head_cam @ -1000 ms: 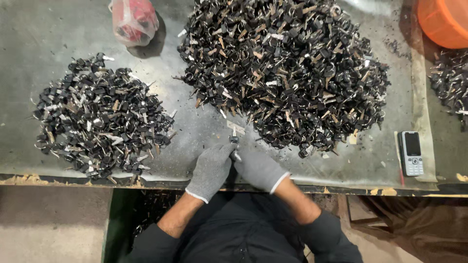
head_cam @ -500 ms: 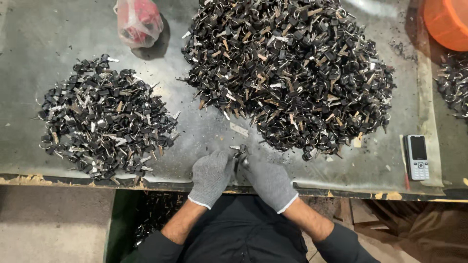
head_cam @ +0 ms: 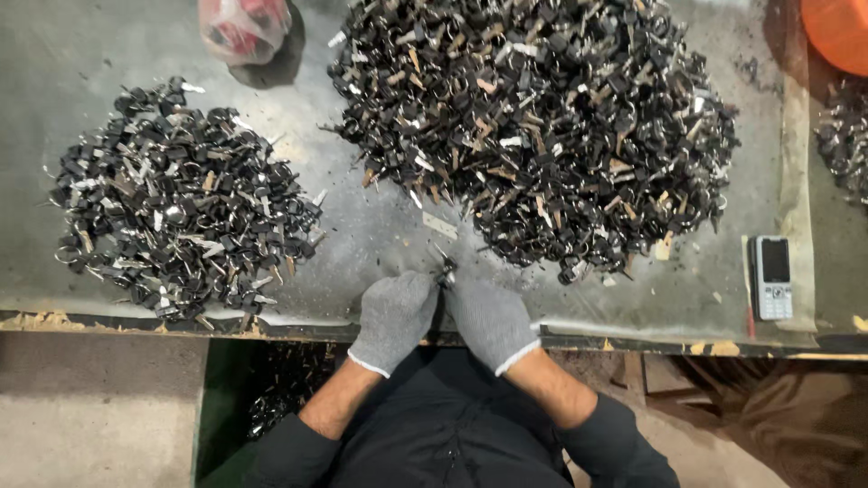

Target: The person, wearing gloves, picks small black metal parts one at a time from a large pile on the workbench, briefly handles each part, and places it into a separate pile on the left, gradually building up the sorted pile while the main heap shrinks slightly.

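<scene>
My left hand (head_cam: 395, 316) and my right hand (head_cam: 490, 318), both in grey knit gloves, meet at the near edge of the metal table (head_cam: 380, 230). Together they pinch one small black-headed key (head_cam: 446, 269) between the fingertips. Just beyond the hands spreads a large heap of black and brass keys (head_cam: 542, 126). A smaller heap of similar keys (head_cam: 176, 199) lies to the left. A single pale flat piece (head_cam: 440, 225) rests on the table between the hands and the large heap.
A small grey mobile phone (head_cam: 772, 276) lies at the right near the table edge. A plastic bag with red contents (head_cam: 244, 27) sits at the back left, an orange tub (head_cam: 836, 32) at the back right. More keys (head_cam: 845, 149) lie at far right and in a green bin (head_cam: 271, 389) below.
Both hands have drawn back slightly toward the table's near edge, still closed together on the small key. The heaps have not changed.
</scene>
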The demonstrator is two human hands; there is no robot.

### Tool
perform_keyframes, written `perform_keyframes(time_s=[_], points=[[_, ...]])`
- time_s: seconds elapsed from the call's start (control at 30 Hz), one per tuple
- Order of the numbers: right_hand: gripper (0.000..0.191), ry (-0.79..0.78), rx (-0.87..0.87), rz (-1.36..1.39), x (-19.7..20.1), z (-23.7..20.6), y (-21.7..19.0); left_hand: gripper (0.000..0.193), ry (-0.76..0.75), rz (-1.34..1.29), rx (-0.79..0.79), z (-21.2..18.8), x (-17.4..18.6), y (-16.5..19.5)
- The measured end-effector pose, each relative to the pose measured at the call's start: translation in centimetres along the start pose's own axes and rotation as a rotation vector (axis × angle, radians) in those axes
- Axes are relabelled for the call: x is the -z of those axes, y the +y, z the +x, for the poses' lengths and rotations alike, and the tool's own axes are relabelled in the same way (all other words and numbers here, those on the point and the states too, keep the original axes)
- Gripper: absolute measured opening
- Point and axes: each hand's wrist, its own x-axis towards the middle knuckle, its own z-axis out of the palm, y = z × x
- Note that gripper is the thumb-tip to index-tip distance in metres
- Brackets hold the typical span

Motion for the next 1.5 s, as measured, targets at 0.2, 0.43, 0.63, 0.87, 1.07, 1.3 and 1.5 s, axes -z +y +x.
perform_keyframes(time_s=[0.2, 0.43, 0.63, 0.87, 1.07, 1.3, 1.5], points=[[0.078, 0.135, 0.109, 0.075, 0.1, -0.3, 0.2, 0.007, -0.016, 0.163, -0.019, -0.2, -0.1, 0.1], [0.056, 0.079, 0.005, -0.127, -2.3, -2.3, 1.0, 0.018, -0.073, 0.035, 0.095, -0.4, 0.0, -0.2], [0.018, 0.108, 0.07, -0.093, -2.3, -0.6, 0.8, 0.011, -0.024, 0.044, -0.014, -0.8, -0.8, -0.5], [0.033, -0.096, 0.045, 0.08, 0.9, 0.4, 1.1, 0.01, 0.067, 0.038, -0.034, -0.9, -0.5, -0.4], [0.029, 0.15, 0.098, 0.052, -0.3, -0.2, -0.7, 0.012, 0.066, 0.083, -0.006, -0.8, 0.0, 1.0], [0.046, -0.114, -0.015, 0.076, 0.3, -1.8, 0.6, 0.033, -0.039, -0.268, 0.107, 0.7, 3.1, -0.1], [0.029, -0.126, 0.291, 0.03, -0.2, -1.5, 0.4, 0.043, -0.178, -0.126, -0.18, 5.3, 1.9, -0.9]])
